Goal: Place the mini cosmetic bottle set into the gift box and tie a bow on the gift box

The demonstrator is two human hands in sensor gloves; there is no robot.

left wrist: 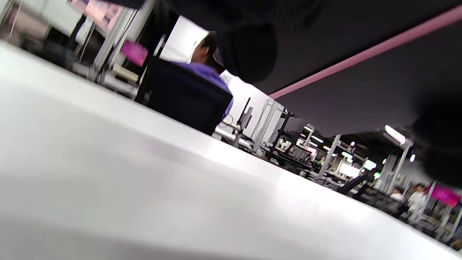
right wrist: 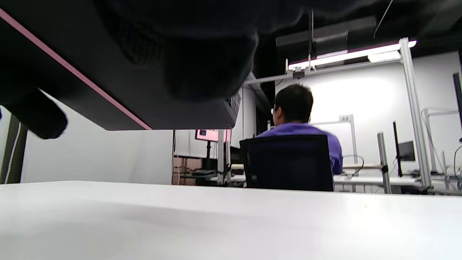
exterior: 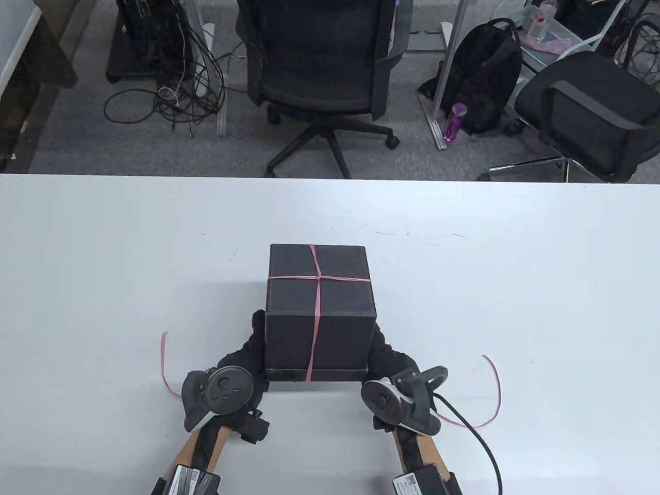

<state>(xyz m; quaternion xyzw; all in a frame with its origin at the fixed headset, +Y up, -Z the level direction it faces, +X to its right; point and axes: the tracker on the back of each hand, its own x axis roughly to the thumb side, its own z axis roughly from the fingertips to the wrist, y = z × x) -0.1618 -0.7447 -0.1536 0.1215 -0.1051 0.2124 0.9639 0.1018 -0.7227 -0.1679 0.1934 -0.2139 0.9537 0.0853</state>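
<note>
Both gloved hands, left hand (exterior: 242,361) and right hand (exterior: 386,358), grip the black gift box (exterior: 318,304) at its sides, lifting it clear of the white table (exterior: 515,289) at 6 o'clock. Pink ribbon (exterior: 315,309) crosses its top, ends trailing; no legible writing.

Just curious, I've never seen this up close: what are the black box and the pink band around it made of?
The gift box looks like matte black cardboard or paper-covered board: dull, with crisp edges. The ribbon seems a thin, flat, pink plastic or satin strip; its loose ends curl on the table. Neither is certain.
</note>
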